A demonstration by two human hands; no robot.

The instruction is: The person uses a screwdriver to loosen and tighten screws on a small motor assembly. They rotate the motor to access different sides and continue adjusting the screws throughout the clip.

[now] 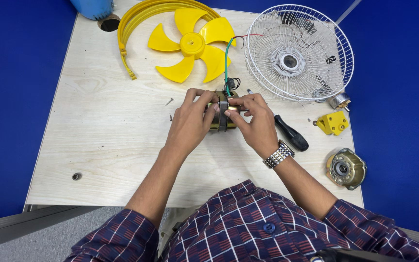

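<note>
At the middle of the bench we clamp the fan motor between left hand and right hand; it looks heavy, rigid, best gripped by its metal sides, clear of the wires.

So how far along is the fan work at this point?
Done: the fan is apart. The blade, grille, ring and motor cover lie separate on the table. In hand: left hand and right hand both grip the motor, wires attached. Left: unclear; the screwdriver lies unused.
</note>
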